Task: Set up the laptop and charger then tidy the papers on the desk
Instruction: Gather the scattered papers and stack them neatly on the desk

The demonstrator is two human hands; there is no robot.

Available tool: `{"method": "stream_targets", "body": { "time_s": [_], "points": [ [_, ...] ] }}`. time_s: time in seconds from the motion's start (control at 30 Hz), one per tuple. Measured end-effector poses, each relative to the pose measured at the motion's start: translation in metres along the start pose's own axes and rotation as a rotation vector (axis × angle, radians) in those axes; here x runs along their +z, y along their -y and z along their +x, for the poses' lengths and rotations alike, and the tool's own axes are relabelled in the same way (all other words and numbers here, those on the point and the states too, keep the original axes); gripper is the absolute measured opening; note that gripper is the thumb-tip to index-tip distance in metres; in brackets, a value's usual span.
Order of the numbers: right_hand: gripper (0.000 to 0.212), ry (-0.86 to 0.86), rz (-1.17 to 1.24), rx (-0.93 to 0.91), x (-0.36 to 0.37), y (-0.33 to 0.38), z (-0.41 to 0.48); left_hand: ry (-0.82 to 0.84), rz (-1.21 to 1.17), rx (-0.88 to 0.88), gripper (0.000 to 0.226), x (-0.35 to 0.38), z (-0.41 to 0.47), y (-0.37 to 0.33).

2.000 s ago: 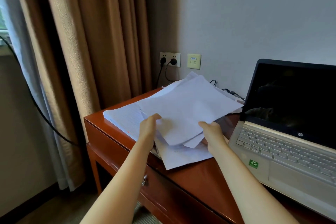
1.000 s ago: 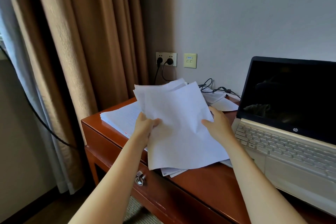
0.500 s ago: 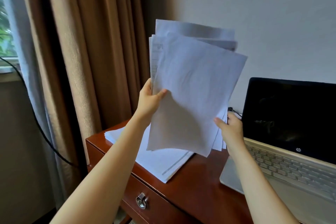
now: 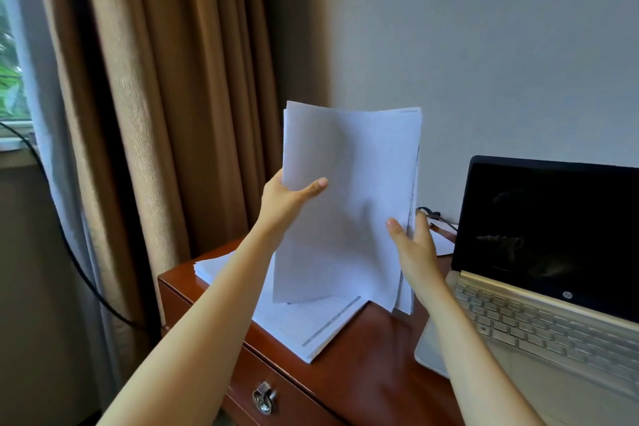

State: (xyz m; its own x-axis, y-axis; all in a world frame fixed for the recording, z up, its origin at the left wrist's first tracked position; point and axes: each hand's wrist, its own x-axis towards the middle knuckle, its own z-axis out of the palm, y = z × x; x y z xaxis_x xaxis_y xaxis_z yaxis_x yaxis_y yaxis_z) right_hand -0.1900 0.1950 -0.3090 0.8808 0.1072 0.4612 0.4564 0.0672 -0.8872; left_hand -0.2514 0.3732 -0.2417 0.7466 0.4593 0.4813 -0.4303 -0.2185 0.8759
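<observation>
Both hands hold a sheaf of papers [image 4: 349,201] upright, just to the left of the laptop [image 4: 546,252] as the camera sees it. The left hand [image 4: 287,197] grips the sheaf's far-from-laptop edge, thumb across the front sheet and fingers hidden behind. The right hand [image 4: 415,252] clasps the edge nearest the laptop, thumb on the front and fingers curled round the back. The sheets are roughly squared up, with a few edges stepped out on the laptop side. The sheaf's lower edge hangs low over the worktop [image 4: 373,367]; whether it touches cannot be told.

A second stack of papers [image 4: 311,328] lies flat on the worktop, further left of the laptop and partly behind the held sheaf, one corner pointing toward the front edge. The laptop stands open with its screen dark and its keyboard facing the person. Behind the right hand, close against the laptop's screen edge, lie a loose sheet [image 4: 444,245] and a dark cable [image 4: 437,216]. A drawer pull [image 4: 263,398] shows below the worktop, down and left of the laptop. Brown curtains [image 4: 166,97] hang well to the laptop's left.
</observation>
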Motion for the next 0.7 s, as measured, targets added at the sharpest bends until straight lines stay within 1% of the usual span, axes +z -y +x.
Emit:
{"method": "stream_targets", "body": {
  "time_s": [0.03, 0.1, 0.2, 0.27, 0.33, 0.37, 0.43, 0.5, 0.53, 0.57, 0.63, 0.67, 0.7],
  "points": [
    [0.032, -0.015, 0.008, -0.007, 0.000, -0.002, 0.000, -0.043, -0.030, -0.031, 0.019, 0.001, 0.001, 0.000],
    [0.031, -0.014, 0.063, 0.011, -0.001, -0.006, -0.001, -0.098, -0.101, -0.106, 0.013, 0.001, 0.004, 0.000],
    [0.027, -0.005, 0.095, 0.048, -0.003, -0.005, -0.003, -0.096, -0.117, -0.191, 0.013, 0.000, 0.004, 0.002],
    [0.033, -0.015, 0.112, 0.071, -0.004, -0.003, -0.004, -0.112, -0.122, -0.217, 0.012, 0.001, 0.003, 0.003],
    [0.039, -0.035, 0.114, 0.106, -0.007, -0.003, -0.004, -0.171, -0.176, -0.251, 0.014, 0.000, 0.004, 0.002],
    [0.041, -0.055, 0.110, 0.123, -0.009, -0.004, -0.004, -0.209, -0.235, -0.280, 0.019, 0.000, 0.006, 0.002],
    [0.040, -0.135, 0.174, 0.185, -0.013, -0.007, -0.005, -0.264, -0.371, -0.371, 0.042, -0.004, 0.008, 0.003],
    [0.039, -0.218, 0.397, 0.305, -0.017, -0.013, -0.006, -0.269, -0.454, -0.440, 0.058, -0.007, 0.010, 0.010],
    [0.040, -0.221, 0.505, 0.357, -0.017, -0.014, -0.006, -0.259, -0.481, -0.461, 0.063, -0.007, 0.010, 0.014],
    [0.041, -0.190, 0.564, 0.386, -0.015, -0.015, -0.006, -0.253, -0.507, -0.477, 0.066, -0.005, 0.009, 0.019],
    [0.043, -0.086, 0.572, 0.416, -0.005, -0.016, -0.007, -0.261, -0.547, -0.521, 0.067, 0.001, 0.003, 0.026],
    [0.038, -0.080, 0.551, 0.425, 0.000, -0.017, -0.007, -0.266, -0.565, -0.534, 0.067, 0.005, -0.001, 0.028],
    [0.027, -0.117, 0.521, 0.417, 0.004, -0.017, -0.006, -0.276, -0.587, -0.538, 0.065, 0.008, -0.004, 0.032]
  ]
}}
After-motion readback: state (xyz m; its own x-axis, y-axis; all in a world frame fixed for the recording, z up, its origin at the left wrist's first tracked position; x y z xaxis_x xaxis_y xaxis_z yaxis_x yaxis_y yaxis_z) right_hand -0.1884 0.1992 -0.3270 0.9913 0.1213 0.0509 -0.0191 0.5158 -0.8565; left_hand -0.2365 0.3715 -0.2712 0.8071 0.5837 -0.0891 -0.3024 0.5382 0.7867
